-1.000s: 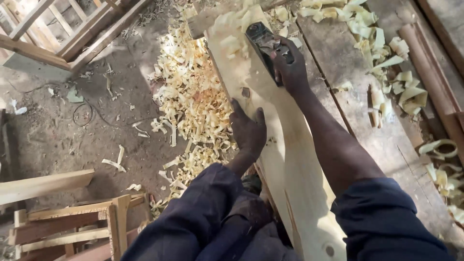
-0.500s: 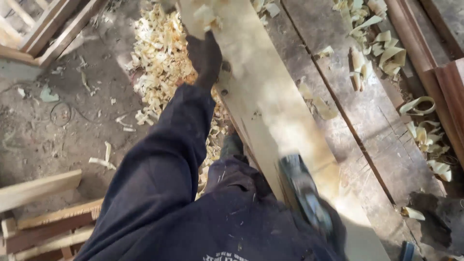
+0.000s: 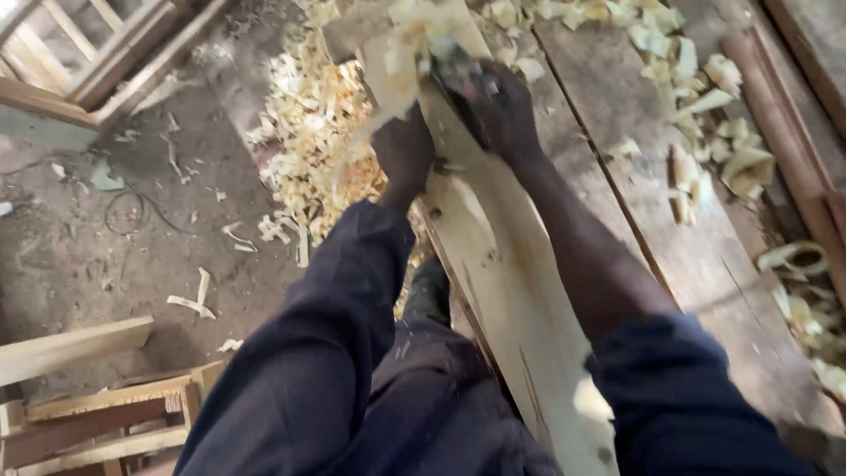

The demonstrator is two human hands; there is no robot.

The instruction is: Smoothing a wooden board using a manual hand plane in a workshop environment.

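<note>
While both arms reach forward over the bench, the scene reads as follows, from largest thing to smallest.

Workbench: a grey, weathered plank workbench (image 3: pixel 705 264) fills the right half of the view and carries the board.
Board: a long, pale, freshly cut wooden board (image 3: pixel 520 300) lies lengthwise on the workbench, running from the lower middle up to the top centre, with small dark knots on its face.
Floor: a bare dirt floor (image 3: pixel 106 256) lies left of the board, with a thin dark wire on it.
Frames: light wooden slatted frames (image 3: pixel 97 423) stand at the lower left, and more at the upper left.
Shavings: a heap of pale curled wood shavings (image 3: pixel 308 132) lies on the floor just beside the board's left edge; more lie across the workbench on the right.
Sleeves: dark navy sleeves (image 3: pixel 326 353) cover both arms, the right pushed up past the forearm.
Left hand: the left hand (image 3: pixel 404 152) is clasped over the board's left edge, beside the plane.
Right hand: the right hand (image 3: pixel 504 113) is clenched around the plane from behind.
Plane: a dark, blurred hand plane (image 3: pixel 458 75) sits on the board near its far end, under the right hand.
</note>
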